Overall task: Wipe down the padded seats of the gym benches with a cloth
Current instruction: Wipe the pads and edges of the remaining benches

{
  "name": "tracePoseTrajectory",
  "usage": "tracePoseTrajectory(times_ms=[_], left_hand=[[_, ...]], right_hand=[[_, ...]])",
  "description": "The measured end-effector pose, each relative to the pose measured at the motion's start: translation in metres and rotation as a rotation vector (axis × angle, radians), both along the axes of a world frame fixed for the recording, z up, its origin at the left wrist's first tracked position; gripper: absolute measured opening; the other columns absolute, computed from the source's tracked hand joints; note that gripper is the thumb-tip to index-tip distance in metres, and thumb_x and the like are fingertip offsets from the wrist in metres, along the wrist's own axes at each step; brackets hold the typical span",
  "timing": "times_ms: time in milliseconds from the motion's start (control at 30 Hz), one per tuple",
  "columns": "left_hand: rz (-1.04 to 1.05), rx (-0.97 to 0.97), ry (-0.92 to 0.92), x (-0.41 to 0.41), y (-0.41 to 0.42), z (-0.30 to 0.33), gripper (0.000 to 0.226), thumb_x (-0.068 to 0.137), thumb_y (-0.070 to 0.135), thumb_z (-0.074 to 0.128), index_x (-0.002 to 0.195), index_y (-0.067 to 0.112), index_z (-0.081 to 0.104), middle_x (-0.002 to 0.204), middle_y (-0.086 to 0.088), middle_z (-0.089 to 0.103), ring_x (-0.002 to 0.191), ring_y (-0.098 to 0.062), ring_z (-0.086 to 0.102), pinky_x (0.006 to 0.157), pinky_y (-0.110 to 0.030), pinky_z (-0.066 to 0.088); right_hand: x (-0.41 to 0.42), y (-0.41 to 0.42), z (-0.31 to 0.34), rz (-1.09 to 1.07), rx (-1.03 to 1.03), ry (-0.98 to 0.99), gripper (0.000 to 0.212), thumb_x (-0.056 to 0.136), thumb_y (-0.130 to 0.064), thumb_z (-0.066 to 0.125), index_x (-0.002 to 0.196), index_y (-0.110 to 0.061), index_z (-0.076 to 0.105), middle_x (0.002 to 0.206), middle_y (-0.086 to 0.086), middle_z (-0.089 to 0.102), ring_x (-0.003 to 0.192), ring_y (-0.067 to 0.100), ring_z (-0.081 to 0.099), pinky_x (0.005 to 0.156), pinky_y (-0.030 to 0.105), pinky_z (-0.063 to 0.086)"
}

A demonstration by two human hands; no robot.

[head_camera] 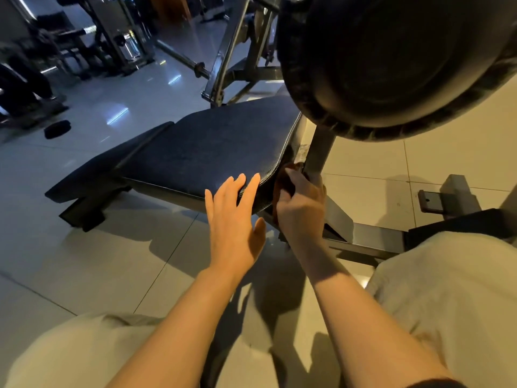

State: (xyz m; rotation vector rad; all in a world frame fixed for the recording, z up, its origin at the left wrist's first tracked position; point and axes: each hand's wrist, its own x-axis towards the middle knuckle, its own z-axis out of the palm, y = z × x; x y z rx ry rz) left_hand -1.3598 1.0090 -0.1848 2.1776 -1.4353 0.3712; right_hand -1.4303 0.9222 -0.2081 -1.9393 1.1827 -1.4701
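While both forearms reach forward from the bottom of the view over pale trouser legs (447,289), the hands meet at the near corner of the bench. The left hand (233,219) lies wide, fingers straight and spread, with its fingertips (240,182) resting on the near edge of the padded seat (207,152) and the thumb hanging below the pad's underside. The right hand (300,208) is just beside it, at the seat's near right corner, with its fingers curled round a reddish-brown cloth (282,182). That cloth is bunched between this hand and the side of the pad, pressed in where the cushion's stitched right edge meets the grey steel upright (319,152); only a small part of it shows, the remainder being hidden by the hand. The two hands are close but not touching.

Beyond them the dark seat runs away to the left, where a second pad section (112,166) slopes down toward the tiled floor (92,256). The bench frame (372,236) runs along the floor to the right. A large black weight plate (391,57) hangs over the far right corner of the bench. Farther off, a small dark round object (57,129) lies on the floor, and other gym machines (112,37) stand in the dim background.
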Motion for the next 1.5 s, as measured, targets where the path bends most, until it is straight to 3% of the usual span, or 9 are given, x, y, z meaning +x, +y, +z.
tracePoseTrajectory(times_ms=[233, 367, 567, 700, 833, 967, 1167, 1333, 1500], left_hand=[[0.001, -0.04, 0.0, 0.001, -0.002, -0.004, 0.079, 0.079, 0.015, 0.077, 0.147, 0.021, 0.037, 0.149, -0.011, 0.038, 0.143, -0.029, 0.025, 0.116, -0.043, -0.004], [-0.01, -0.066, -0.005, 0.002, -0.003, -0.009, 0.073, 0.083, 0.021, 0.076, 0.146, 0.021, 0.038, 0.148, -0.01, 0.039, 0.142, -0.028, 0.025, 0.117, -0.045, -0.001], [-0.01, -0.075, -0.015, 0.004, -0.004, -0.01, 0.073, 0.083, 0.022, 0.076, 0.146, 0.02, 0.039, 0.148, -0.012, 0.04, 0.141, -0.03, 0.026, 0.117, -0.05, 0.003], [-0.013, -0.06, -0.012, 0.001, -0.002, -0.009, 0.075, 0.081, 0.019, 0.076, 0.146, 0.019, 0.039, 0.147, -0.013, 0.04, 0.141, -0.032, 0.027, 0.117, -0.05, 0.002], [0.015, -0.039, -0.03, 0.001, -0.003, -0.008, 0.081, 0.077, 0.024, 0.08, 0.147, 0.021, 0.038, 0.149, -0.012, 0.039, 0.142, -0.032, 0.027, 0.116, -0.049, 0.001], [-0.01, -0.052, -0.035, 0.002, -0.001, -0.008, 0.081, 0.077, 0.021, 0.08, 0.146, 0.019, 0.039, 0.147, -0.013, 0.04, 0.141, -0.032, 0.028, 0.116, -0.05, 0.003], [-0.016, -0.035, -0.037, 0.001, 0.0, -0.007, 0.086, 0.075, 0.014, 0.08, 0.148, 0.019, 0.035, 0.15, -0.012, 0.037, 0.143, -0.031, 0.025, 0.116, -0.047, -0.001], [0.022, -0.024, -0.073, 0.002, -0.004, -0.011, 0.089, 0.071, 0.021, 0.084, 0.146, 0.02, 0.038, 0.147, -0.013, 0.041, 0.139, -0.031, 0.029, 0.114, -0.051, 0.005], [0.011, -0.049, -0.048, -0.001, -0.005, -0.009, 0.086, 0.074, 0.016, 0.081, 0.147, 0.018, 0.037, 0.149, -0.013, 0.038, 0.142, -0.033, 0.026, 0.115, -0.047, -0.003]], right_hand=[[0.004, -0.038, 0.012, -0.005, 0.353, 0.154, 0.042, 0.092, -0.012, 0.059, 0.132, -0.022, 0.056, 0.128, 0.009, 0.051, 0.118, 0.025, 0.051, 0.095, 0.031, 0.046], [0.002, 0.001, 0.004, 0.036, 0.19, 0.002, 0.039, 0.091, -0.008, 0.059, 0.129, -0.014, 0.059, 0.129, 0.013, 0.05, 0.117, 0.027, 0.052, 0.098, 0.032, 0.048], [0.004, -0.008, -0.003, -0.011, 0.241, 0.023, 0.04, 0.09, -0.006, 0.058, 0.129, -0.014, 0.059, 0.127, 0.013, 0.053, 0.116, 0.025, 0.053, 0.087, 0.007, 0.033], [0.003, -0.02, 0.002, 0.016, 0.246, 0.036, 0.042, 0.09, -0.006, 0.06, 0.131, -0.016, 0.057, 0.13, 0.013, 0.05, 0.118, 0.025, 0.051, 0.094, 0.025, 0.046], [0.004, 0.02, -0.015, 0.054, 0.174, -0.005, 0.037, 0.091, -0.005, 0.06, 0.128, -0.005, 0.06, 0.12, 0.017, 0.059, 0.111, 0.029, 0.058, 0.093, 0.024, 0.046], [0.0, -0.005, -0.006, -0.005, 0.348, -0.025, 0.04, 0.091, -0.006, 0.058, 0.131, -0.011, 0.057, 0.124, 0.013, 0.053, 0.116, 0.026, 0.052, 0.092, 0.025, 0.043], [0.012, -0.022, 0.004, 0.115, 0.348, -0.057, 0.046, 0.094, -0.033, 0.048, 0.138, -0.021, 0.047, 0.13, 0.014, 0.049, 0.119, 0.029, 0.051, 0.099, 0.047, 0.048], [0.003, 0.022, -0.013, 0.014, 0.174, -0.079, 0.037, 0.091, -0.008, 0.061, 0.128, -0.006, 0.061, 0.119, 0.016, 0.064, 0.108, 0.027, 0.061, 0.092, 0.023, 0.046], [0.008, -0.028, 0.001, -0.019, 0.247, 0.009, 0.032, 0.096, -0.016, 0.056, 0.128, -0.015, 0.059, 0.115, 0.009, 0.064, 0.108, 0.022, 0.059, 0.082, 0.021, 0.042]])
